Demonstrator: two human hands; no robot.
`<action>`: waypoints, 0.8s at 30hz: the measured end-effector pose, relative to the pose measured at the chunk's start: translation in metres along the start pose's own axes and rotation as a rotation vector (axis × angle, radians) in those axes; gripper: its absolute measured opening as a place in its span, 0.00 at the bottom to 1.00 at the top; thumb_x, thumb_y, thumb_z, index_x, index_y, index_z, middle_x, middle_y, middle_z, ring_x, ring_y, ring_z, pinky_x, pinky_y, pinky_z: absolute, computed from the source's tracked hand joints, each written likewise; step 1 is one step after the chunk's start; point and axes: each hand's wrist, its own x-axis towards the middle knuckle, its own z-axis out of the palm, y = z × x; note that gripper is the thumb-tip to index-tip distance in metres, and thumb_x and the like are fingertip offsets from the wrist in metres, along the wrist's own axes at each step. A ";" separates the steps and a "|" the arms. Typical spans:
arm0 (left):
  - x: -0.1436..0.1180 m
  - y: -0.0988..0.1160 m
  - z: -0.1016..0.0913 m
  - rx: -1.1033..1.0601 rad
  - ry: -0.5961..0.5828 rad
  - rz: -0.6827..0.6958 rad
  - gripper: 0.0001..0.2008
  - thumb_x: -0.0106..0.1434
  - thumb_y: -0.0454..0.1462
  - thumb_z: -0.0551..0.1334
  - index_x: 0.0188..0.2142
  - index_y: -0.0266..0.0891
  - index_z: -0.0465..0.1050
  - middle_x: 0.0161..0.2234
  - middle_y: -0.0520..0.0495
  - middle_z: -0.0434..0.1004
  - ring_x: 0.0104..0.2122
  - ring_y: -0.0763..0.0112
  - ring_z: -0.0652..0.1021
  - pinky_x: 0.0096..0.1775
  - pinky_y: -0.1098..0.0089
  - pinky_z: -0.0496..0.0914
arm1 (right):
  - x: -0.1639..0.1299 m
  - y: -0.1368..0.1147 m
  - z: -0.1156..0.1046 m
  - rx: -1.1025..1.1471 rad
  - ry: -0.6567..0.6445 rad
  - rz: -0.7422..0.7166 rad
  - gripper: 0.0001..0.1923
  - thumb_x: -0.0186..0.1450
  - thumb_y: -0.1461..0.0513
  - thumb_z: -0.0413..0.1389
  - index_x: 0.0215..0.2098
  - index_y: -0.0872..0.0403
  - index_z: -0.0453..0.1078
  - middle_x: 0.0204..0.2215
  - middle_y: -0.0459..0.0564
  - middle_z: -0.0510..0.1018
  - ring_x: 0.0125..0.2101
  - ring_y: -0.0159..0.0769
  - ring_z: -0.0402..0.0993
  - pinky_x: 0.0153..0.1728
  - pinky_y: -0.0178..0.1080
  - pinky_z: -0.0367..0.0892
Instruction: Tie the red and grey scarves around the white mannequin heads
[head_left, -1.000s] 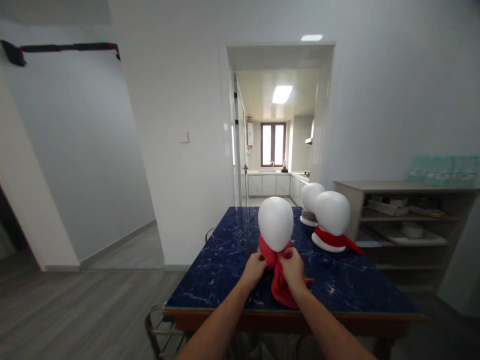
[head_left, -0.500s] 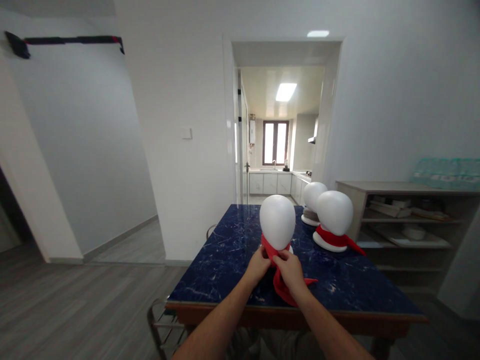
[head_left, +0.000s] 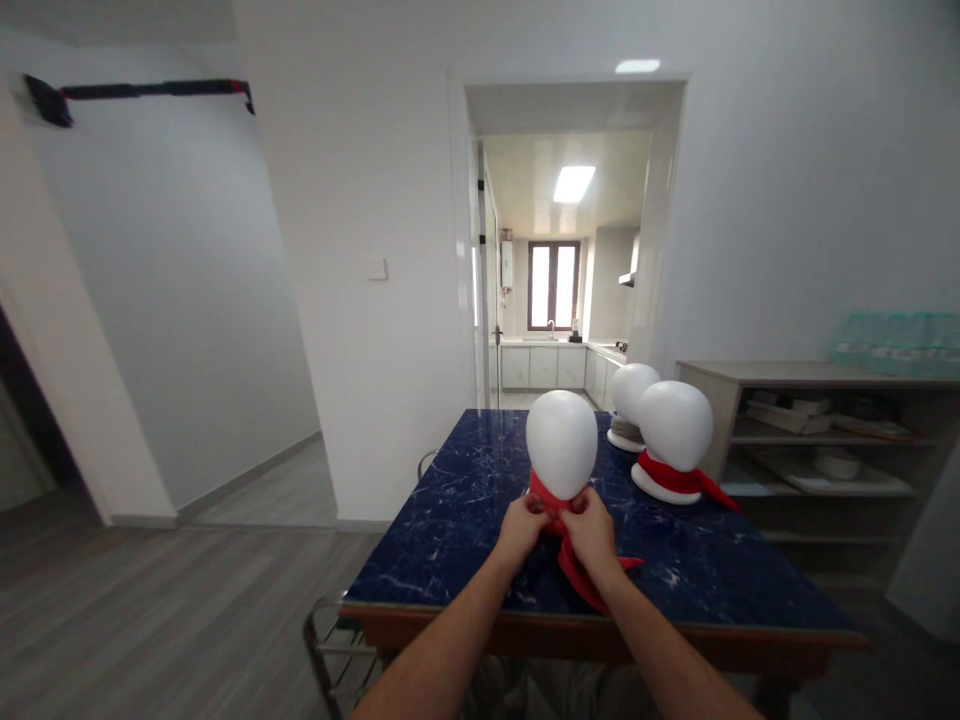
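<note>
In front of me a white mannequin head (head_left: 562, 440) stands upright on the table, with a red scarf (head_left: 576, 572) wrapped round its neck. My left hand (head_left: 525, 525) pinches the scarf at the front left of the neck. Close beside it, my right hand (head_left: 589, 525) grips the same cloth at the front right. Both sets of fingers are closed, nearly meeting below the chin. The scarf's loose end hangs down onto the table, partly behind my right wrist. The fingertips and any knot between them are hidden.
To the right stands another mannequin head (head_left: 676, 425) with a red scarf (head_left: 675, 478); behind it is a third head (head_left: 631, 390) with a greyish band. All rest on a dark blue marbled table (head_left: 427, 540). A shelf unit (head_left: 817, 372) holding bottles stands right, a metal rack (head_left: 337, 640) lower left.
My hands have drawn slightly closer together at the scarf's front, the right one shifting up a little toward the neck. The whole view has shifted slightly.
</note>
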 end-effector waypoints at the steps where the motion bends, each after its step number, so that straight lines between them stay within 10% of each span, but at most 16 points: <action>1: 0.000 0.000 0.000 -0.027 0.015 -0.007 0.15 0.44 0.34 0.77 0.32 0.36 0.78 0.31 0.46 0.83 0.30 0.66 0.80 0.37 0.68 0.72 | 0.001 0.000 -0.002 -0.026 -0.007 -0.023 0.10 0.55 0.66 0.60 0.30 0.48 0.64 0.26 0.43 0.76 0.28 0.36 0.68 0.30 0.35 0.60; 16: 0.013 0.044 -0.004 -0.088 -0.207 -0.468 0.07 0.47 0.27 0.67 0.30 0.32 0.78 0.21 0.47 0.77 0.19 0.74 0.72 0.24 0.75 0.59 | -0.001 0.014 -0.008 -0.151 -0.044 -0.331 0.13 0.61 0.70 0.51 0.33 0.49 0.73 0.37 0.52 0.75 0.41 0.44 0.70 0.48 0.41 0.64; 24: 0.013 0.034 -0.005 -0.178 -0.164 -0.506 0.05 0.61 0.34 0.67 0.37 0.35 0.75 0.25 0.50 0.77 0.20 0.78 0.72 0.26 0.77 0.64 | -0.014 0.008 -0.013 -0.287 -0.054 -0.332 0.01 0.58 0.63 0.64 0.29 0.49 0.77 0.45 0.57 0.76 0.47 0.51 0.70 0.52 0.47 0.65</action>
